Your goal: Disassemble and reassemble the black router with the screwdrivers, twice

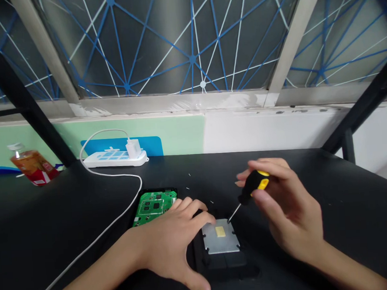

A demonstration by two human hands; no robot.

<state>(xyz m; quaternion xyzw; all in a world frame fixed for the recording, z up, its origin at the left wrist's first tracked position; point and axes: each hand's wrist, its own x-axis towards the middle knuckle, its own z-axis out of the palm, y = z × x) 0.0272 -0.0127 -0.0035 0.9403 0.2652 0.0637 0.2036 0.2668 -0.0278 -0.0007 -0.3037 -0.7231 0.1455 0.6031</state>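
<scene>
My right hand [291, 209] grips a black and yellow screwdriver [255, 186] between thumb and fingers. The tip of its shaft meets the upper right corner of a silver metal plate [222, 244]. A small pale yellow pad [220, 231] sits in the middle of that plate, which lies on a black plastic housing [227, 261]. My left hand [176, 238] is spread, thumb apart, with its index fingertip at the plate's upper left edge. Beyond this hand lies a green circuit board [156, 206] in a black casing, partly covered by the fingers.
A white power strip [115, 158] with a plugged-in charger [134, 148] stands by the wall. Its white cable [119, 217] runs along the left of the black table [69, 209]. A tilted drink bottle [34, 164] is at far left. Small pale slivers lie behind the plate.
</scene>
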